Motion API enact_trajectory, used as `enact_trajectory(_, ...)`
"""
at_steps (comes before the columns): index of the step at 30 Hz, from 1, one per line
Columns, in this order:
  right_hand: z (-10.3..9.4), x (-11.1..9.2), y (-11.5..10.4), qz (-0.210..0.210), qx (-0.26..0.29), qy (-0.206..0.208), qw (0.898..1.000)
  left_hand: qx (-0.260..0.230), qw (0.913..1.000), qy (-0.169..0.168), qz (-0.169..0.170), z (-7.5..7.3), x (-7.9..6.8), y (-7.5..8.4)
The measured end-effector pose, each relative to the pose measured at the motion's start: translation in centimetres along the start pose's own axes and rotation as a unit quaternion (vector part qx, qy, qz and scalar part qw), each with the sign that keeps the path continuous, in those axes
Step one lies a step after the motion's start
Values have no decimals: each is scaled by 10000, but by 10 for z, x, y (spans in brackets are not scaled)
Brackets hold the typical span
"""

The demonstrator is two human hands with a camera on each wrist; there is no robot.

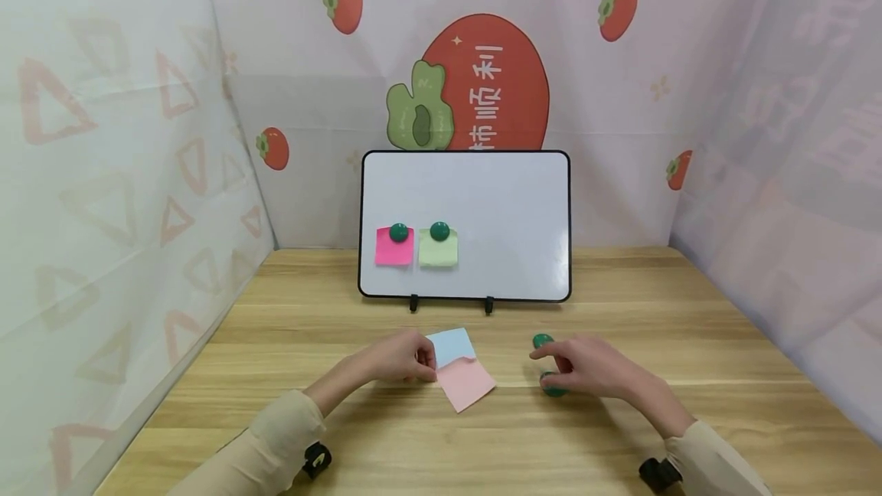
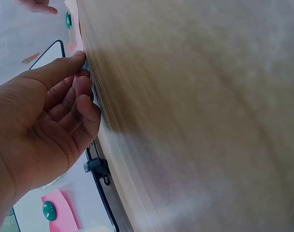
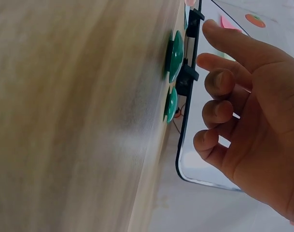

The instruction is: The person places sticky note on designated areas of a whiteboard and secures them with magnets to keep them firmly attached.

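My left hand (image 1: 403, 357) is at the left corner of a light pink sticky note (image 1: 466, 386), thumb and forefinger pinching its edge. This note overlaps a light blue sticky note (image 1: 451, 346) on the table. In the left wrist view, the thumb meets the fingertips of the left hand (image 2: 52, 111) beside the pink paper. My right hand (image 1: 592, 366) hovers by two round green magnets, the farther magnet (image 1: 542, 340) and the nearer magnet (image 1: 553, 385), partly hidden by it. The right wrist view shows its loosely bent fingers (image 3: 219, 83) apart from both magnets.
A black-framed whiteboard (image 1: 513, 228) stands behind the notes on small black feet (image 1: 489, 305). It bears a bright pink note (image 1: 394, 251) and a pale green note (image 1: 438, 252), each under a green magnet. Printed cloth walls (image 1: 289, 60) enclose the wooden table (image 1: 289, 305).
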State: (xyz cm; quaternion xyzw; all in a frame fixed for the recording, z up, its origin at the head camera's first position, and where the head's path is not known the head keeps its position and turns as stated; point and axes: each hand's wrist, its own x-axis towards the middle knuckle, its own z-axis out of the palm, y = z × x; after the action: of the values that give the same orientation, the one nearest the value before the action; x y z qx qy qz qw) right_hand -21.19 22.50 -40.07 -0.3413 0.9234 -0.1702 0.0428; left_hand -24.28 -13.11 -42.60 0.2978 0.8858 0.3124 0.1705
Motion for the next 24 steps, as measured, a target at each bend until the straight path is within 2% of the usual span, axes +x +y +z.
enact_trajectory(5, -3, -3, 2, 57, 329, -263, 9991, 69, 10000, -16, 2, 0, -2, 2)
enact_trajectory(9, -2, -4, 4, 87, 376, -352, 9986, 81, 9999, -57, 99, -1, -3, 3)
enact_trajectory(18, -2, -7, 15, 121, 785, -548, 9953, 224, 9987, -326, 316, -3, -3, 4)
enact_trajectory(24, 1, -7, 27, 158, 1158, -762, 9902, 311, 9982, -430, 261, -3, -3, 3)
